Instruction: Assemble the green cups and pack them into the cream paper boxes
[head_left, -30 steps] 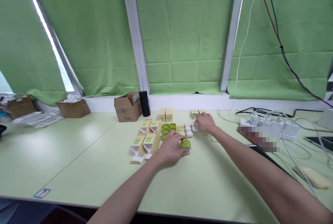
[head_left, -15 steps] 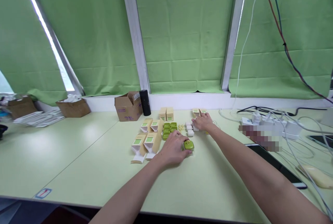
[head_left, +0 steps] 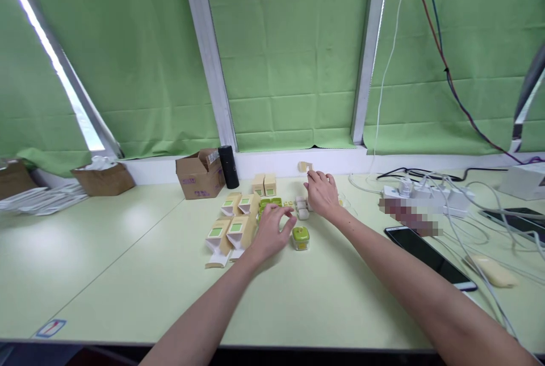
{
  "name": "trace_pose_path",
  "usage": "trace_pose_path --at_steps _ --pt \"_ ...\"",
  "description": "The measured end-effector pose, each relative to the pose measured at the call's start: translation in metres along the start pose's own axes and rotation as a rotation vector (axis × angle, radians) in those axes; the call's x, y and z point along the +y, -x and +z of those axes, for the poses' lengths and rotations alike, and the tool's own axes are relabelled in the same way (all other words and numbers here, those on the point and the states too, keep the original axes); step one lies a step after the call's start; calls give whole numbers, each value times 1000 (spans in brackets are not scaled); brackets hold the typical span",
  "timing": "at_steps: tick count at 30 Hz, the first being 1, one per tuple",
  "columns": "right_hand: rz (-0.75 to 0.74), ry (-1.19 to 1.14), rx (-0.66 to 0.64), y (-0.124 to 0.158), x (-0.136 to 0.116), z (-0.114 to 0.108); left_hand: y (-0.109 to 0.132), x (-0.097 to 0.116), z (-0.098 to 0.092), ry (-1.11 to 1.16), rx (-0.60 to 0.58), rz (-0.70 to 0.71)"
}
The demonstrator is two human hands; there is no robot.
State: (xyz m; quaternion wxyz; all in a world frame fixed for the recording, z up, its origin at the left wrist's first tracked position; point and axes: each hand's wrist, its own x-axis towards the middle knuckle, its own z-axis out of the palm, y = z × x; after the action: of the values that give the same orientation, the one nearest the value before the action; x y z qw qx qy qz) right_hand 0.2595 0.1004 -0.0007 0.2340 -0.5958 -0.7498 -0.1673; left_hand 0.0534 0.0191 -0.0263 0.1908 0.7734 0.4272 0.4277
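Note:
A small clear container with a green lid [head_left: 301,238] stands on the table, just right of my left hand [head_left: 273,231]. That hand is off it, thumb and fingers apart. My right hand [head_left: 322,191] reaches farther back, fingers bent downward near a small cream box [head_left: 305,167]; whether its fingertips hold anything is hidden. White rolls [head_left: 302,214] lie beside it on the left. Several green pieces [head_left: 276,202] sit behind my left hand, partly covered by it, with small yellow pieces [head_left: 288,204] next to them. Open cream boxes [head_left: 237,231] stand at the left.
Two closed cream boxes [head_left: 269,184] stand at the back near a black cylinder [head_left: 229,167] and a cardboard box [head_left: 200,174]. On the right are a phone [head_left: 430,257], a power strip with chargers [head_left: 426,193], cables and a beige object [head_left: 491,271].
My left hand has let go of the green-lidded container and drawn back to the left. My right hand has shifted slightly among the items at the back. The whole view has turned a little right.

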Motion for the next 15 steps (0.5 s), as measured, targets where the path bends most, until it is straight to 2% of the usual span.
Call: trace_pose_path --at_steps 3,6,11,15 --pt "-110 -135 198 23 -13 -20 -7 -6 -2 199 84 -98" --pt "-216 -269 286 54 -26 -36 -13 -9 -6 395 72 -194" --pt "-427 -443 301 96 -39 -45 -20 -8 -10 680 64 -312" --pt "-579 -433 253 107 -43 -42 -21 -3 -11 854 55 -347"
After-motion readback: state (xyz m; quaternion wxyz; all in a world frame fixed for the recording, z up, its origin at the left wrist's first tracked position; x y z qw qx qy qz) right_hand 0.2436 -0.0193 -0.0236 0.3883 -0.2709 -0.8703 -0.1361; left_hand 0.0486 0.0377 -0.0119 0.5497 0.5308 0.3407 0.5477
